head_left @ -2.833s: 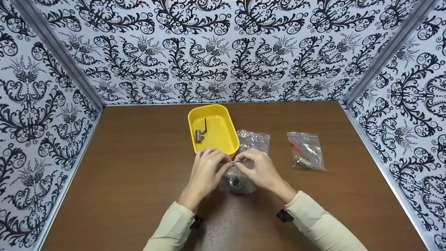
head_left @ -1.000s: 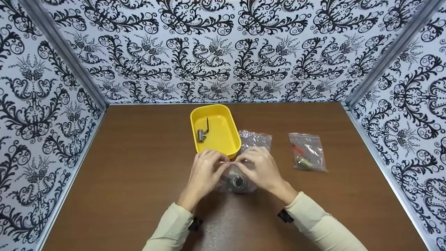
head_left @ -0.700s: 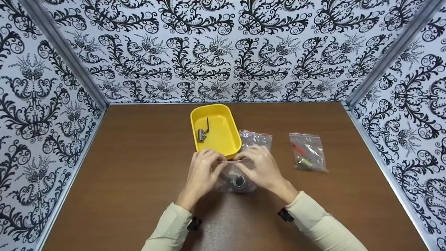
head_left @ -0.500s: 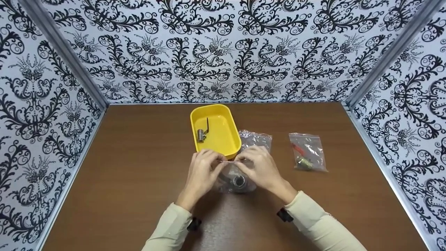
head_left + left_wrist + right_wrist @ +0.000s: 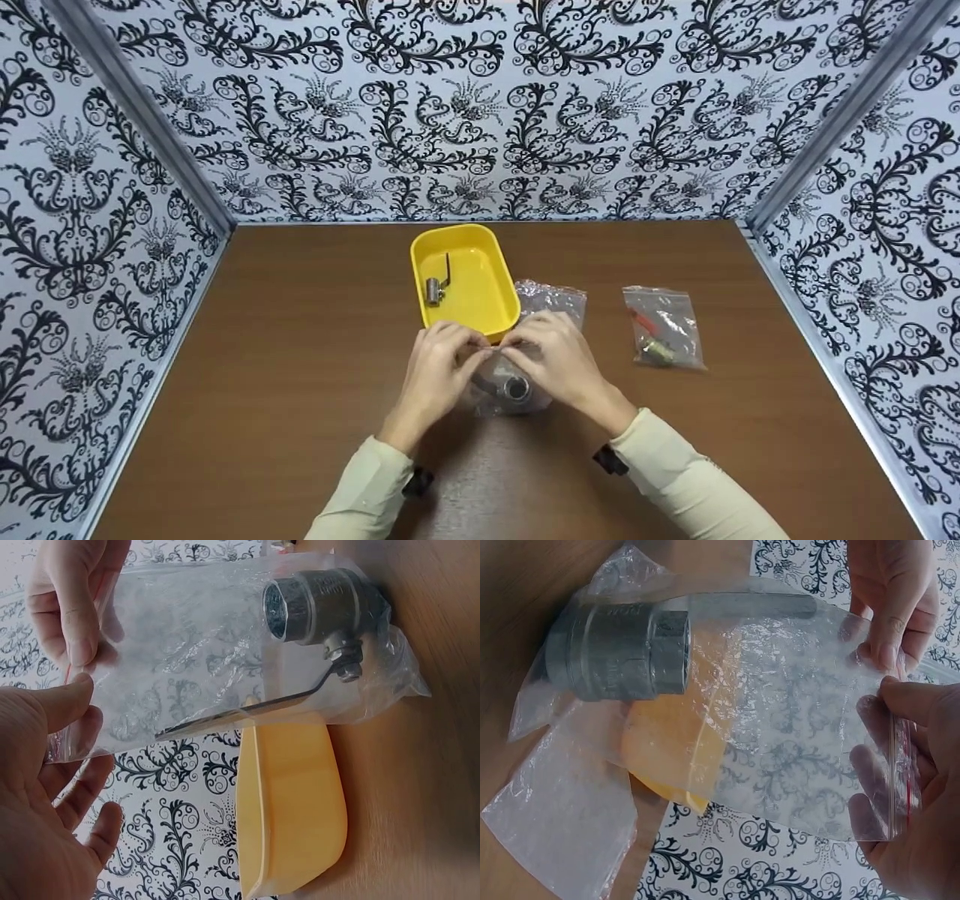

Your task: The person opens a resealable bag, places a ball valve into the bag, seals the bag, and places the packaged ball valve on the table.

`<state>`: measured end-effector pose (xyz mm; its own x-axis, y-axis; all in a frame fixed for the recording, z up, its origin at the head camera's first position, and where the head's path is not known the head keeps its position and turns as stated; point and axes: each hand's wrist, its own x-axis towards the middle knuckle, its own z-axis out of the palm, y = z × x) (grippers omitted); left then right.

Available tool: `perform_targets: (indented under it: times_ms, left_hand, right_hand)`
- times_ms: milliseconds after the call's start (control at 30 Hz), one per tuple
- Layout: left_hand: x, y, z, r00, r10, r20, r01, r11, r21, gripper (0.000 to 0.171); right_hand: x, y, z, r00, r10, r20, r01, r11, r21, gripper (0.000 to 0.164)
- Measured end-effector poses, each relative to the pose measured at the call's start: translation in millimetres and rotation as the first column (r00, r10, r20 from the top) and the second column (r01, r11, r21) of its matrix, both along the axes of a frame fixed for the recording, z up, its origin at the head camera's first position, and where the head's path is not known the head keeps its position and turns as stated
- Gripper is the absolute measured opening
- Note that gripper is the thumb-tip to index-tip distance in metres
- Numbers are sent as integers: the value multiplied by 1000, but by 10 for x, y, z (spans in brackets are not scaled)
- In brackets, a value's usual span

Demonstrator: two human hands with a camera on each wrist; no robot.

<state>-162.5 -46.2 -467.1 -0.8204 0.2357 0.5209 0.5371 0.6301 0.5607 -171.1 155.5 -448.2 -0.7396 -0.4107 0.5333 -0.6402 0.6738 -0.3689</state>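
A clear zip bag (image 5: 187,645) stands upright on the table with a metal ball valve (image 5: 326,607) at its bottom. The valve's flat lever slants up inside the bag. My left hand (image 5: 439,367) pinches the bag's top edge, by the red zip line, between thumb and fingers. Close beside it, my right hand (image 5: 562,364) pinches the same edge from the other side. The two hands' fingertips almost meet. Just beyond them is a yellow tray (image 5: 476,289), in which a second ball valve (image 5: 433,291) with a dark lever lies near the left wall.
Another clear bag (image 5: 553,297) lies flat behind my right hand, beside the tray; its contents cannot be made out. To the right lies a zip bag (image 5: 679,319) holding a red piece and a brass-coloured part. Patterned panels (image 5: 480,112) close off the table's back and sides.
Both hands stay at the bag's top edge. The fingertips moved slightly apart along the zip, then closer together again. The bagged valve shifted a little; the tray and other bags have stayed put.
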Motion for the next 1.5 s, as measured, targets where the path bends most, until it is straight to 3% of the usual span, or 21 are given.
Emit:
perform_targets:
  times_ms: [233, 733, 933, 1200, 1367, 1500]
  left_hand:
    - [3, -21, -10, 1000, 13, 15, -13, 1000, -6, 8]
    - [6, -55, -21, 999, 36, -36, -36, 999, 8, 8]
    - [5, -84, -41, 997, 50, -55, -49, 998, 28, 7]
    - [16, -129, -95, 996, 93, -14, -91, 991, 99, 8]
    - [27, -143, -92, 995, 91, -48, -86, 990, 113, 8]
    - [26, -156, -107, 997, 81, -12, -79, 987, 137, 9]
  right_hand:
    - [-8, -12, 3, 1000, -5, 10, 5, 1000, 7, 9]
    - [-10, -18, -10, 1000, -1, 11, 1, 1000, -15, 8]
    - [-20, -1, -11, 1000, 1, 11, -1, 1000, -13, 7]
    - [-23, -2, -4, 1000, -3, 14, 3, 1000, -14, 9]
    - [-26, 2, 0, 999, -6, 40, 7, 1000, -20, 11]
    - [-27, 6, 5, 999, -8, 47, 10, 1000, -22, 11]
